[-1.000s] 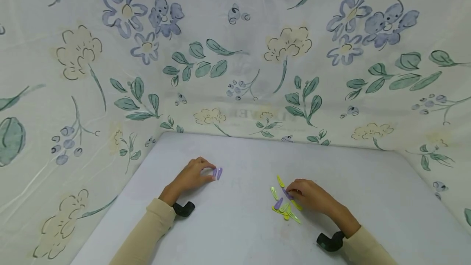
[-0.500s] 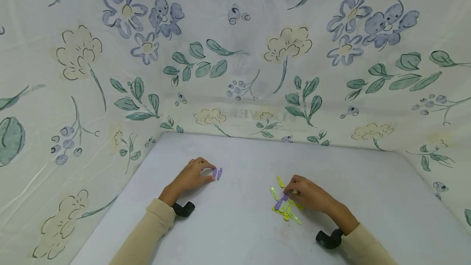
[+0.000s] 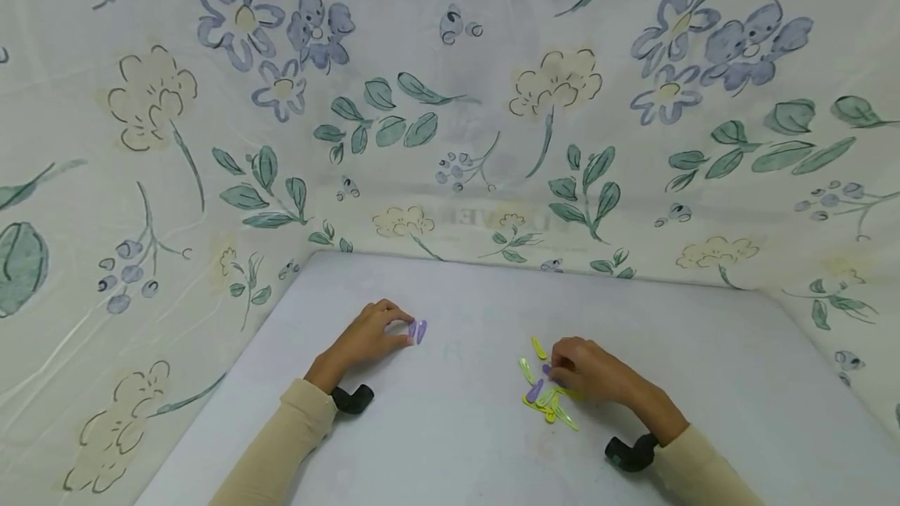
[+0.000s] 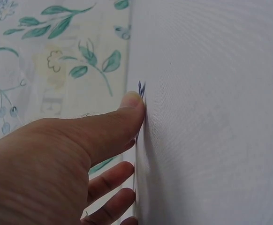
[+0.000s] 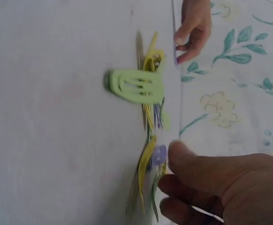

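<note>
On the left of the white table, my left hand pinches one purple snap hair clip between thumb and fingertips. Close beside it lies a second purple hair clip. In the left wrist view that thumb hides most of the purple clips. My right hand is over a loose pile of hair clips, its thumb and fingers pinching a purple hair clip with pale dots, mostly covered in the head view. Another purple clip lies in the pile, among yellow clips and light green clips.
The white table runs back to a floral cloth that hangs behind and at the sides. A large light green clip stands out nearest the right wrist camera. Dark camera mounts sit under both wrists.
My right hand first shifted slightly toward the pile with the purple clip, then drew a little back to the right. The left hand stays in place. The head view has moved very slightly.
</note>
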The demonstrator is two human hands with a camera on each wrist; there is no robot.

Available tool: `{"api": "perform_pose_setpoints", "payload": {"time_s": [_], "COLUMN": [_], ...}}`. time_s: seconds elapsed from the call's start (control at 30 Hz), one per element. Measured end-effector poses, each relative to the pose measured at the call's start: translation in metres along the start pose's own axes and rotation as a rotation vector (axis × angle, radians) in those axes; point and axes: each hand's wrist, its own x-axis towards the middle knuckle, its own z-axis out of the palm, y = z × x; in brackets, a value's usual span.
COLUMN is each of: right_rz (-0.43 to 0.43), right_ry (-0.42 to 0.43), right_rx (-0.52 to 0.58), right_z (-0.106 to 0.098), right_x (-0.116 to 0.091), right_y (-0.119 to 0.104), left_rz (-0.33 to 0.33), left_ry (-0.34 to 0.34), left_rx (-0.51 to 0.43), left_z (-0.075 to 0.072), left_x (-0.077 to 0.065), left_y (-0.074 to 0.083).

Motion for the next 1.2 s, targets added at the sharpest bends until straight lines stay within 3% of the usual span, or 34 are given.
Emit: {"api": "perform_pose_setpoints", "payload": {"time_s": [0.23, 0.43, 0.73, 1.2], "right_rz": [0.015, -0.014, -0.134, -0.003], "right_ry": [-0.078, -0.085, -0.11, -0.144], "right_rx": [0.08, 0.104, 0.088, 0.103], "right_z": [0.007, 0.003, -0.008, -0.009], "right_x": [-0.01, -0.017, -0.012, -0.01], "right_y": [0.008, 0.012, 0.014, 0.015], "left_rz": [-0.026, -0.023, -0.012, 0.009], "left_ry": [-0.026, -0.026, -0.012, -0.002], "left_rx": [0.002, -0.014, 0.017, -0.006], "left_z": [0.004, 0.007, 0.003, 0.002], "left_x": [-0.001, -0.002, -0.001, 0.002], "left_y": [-0.001, 0.001, -0.002, -0.005]}}
